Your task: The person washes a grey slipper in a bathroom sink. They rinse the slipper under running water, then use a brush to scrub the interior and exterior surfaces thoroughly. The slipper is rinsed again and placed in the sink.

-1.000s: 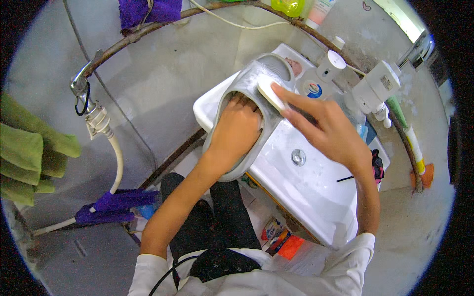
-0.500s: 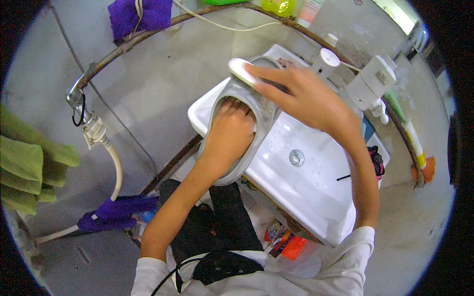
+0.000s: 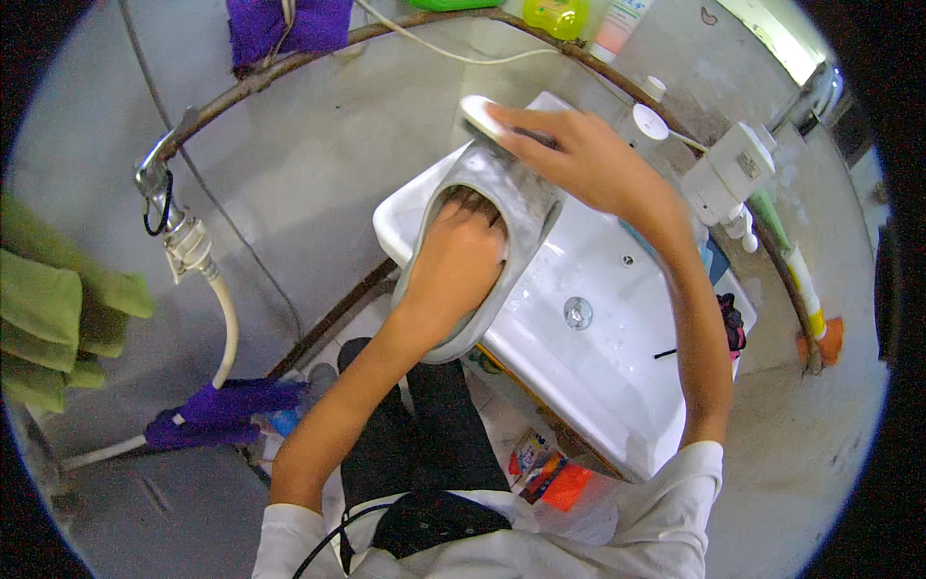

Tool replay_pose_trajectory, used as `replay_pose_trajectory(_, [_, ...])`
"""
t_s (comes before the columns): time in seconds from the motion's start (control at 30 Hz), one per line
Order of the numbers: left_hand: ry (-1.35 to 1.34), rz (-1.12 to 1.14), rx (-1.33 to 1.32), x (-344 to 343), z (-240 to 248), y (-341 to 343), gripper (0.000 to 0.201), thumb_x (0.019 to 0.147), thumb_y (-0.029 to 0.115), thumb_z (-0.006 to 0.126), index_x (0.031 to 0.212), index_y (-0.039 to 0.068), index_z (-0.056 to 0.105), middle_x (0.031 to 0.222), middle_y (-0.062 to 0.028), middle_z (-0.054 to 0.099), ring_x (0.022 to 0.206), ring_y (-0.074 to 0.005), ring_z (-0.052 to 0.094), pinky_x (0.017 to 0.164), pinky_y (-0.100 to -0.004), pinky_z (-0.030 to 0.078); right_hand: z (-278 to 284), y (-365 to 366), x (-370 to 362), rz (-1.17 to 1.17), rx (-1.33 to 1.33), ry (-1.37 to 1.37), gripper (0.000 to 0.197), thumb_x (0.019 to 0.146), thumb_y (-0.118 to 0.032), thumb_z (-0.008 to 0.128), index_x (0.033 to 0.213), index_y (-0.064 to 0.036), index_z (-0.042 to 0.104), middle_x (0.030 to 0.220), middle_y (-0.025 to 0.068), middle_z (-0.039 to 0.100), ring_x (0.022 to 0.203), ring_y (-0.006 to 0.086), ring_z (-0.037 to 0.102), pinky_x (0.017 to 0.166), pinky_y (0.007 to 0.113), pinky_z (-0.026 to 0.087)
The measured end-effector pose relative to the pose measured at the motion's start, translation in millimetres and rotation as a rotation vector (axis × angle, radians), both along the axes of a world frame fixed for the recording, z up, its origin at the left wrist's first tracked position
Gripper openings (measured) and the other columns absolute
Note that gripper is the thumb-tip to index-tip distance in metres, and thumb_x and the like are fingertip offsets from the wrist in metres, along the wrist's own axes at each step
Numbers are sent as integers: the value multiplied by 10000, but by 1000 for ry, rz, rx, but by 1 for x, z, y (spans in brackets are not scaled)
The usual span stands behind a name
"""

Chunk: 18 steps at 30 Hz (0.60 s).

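Note:
A grey closed-toe slipper [image 3: 521, 198] is held up over the near left corner of the sink. My left hand [image 3: 458, 253] reaches in through its foot opening, and the fingertips disappear under the upper. It supports the slipper from inside, with the toe pointing away from me. My right hand [image 3: 588, 154] is closed round a white oval brush [image 3: 479, 114] at the toe end. The brush's underside is mostly hidden by my fingers. Pale wet patches, like suds, show on the slipper's upper.
The white sink [image 3: 608, 372] has a metal drain [image 3: 578, 313] and water drops. A chrome tap [image 3: 154, 179] with a hose is on the left wall, near green cloth [image 3: 48, 309]. A white dispenser [image 3: 728, 174] is at right. Yellow [image 3: 557, 14] and purple [image 3: 289, 34] items line the far pipe.
My right hand and the brush have moved slightly away, toward the slipper's toe, so more of the upper shows. The left hand stays inside the slipper. The whole view has shifted a little.

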<state>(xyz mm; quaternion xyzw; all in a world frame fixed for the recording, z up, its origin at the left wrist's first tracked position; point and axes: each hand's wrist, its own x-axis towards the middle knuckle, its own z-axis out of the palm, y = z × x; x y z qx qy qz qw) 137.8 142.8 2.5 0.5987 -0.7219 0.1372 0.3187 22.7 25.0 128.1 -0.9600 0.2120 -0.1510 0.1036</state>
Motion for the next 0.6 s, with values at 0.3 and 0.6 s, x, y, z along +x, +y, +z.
replay_pose_trajectory(0.3, [-23,48,-114,-5,1,-2,256,788,83,551,950,-67,681,1070,-219,619,1093,-335,550,1014,-433,378,-13,17,-44,-46,-44,-58,409,951,-349,525,1287,-127,598,1009,260,650,878,397,649,786,441,490])
replay_pose_trajectory(0.6, [5,75,-69,-1,-5,-6,309,815,101,525,1041,-79,633,1147,-244,568,1152,-372,486,1053,-462,332,1,3,32,-26,-111,138,404,949,-336,523,1264,-99,615,1057,231,664,927,407,633,860,422,480])
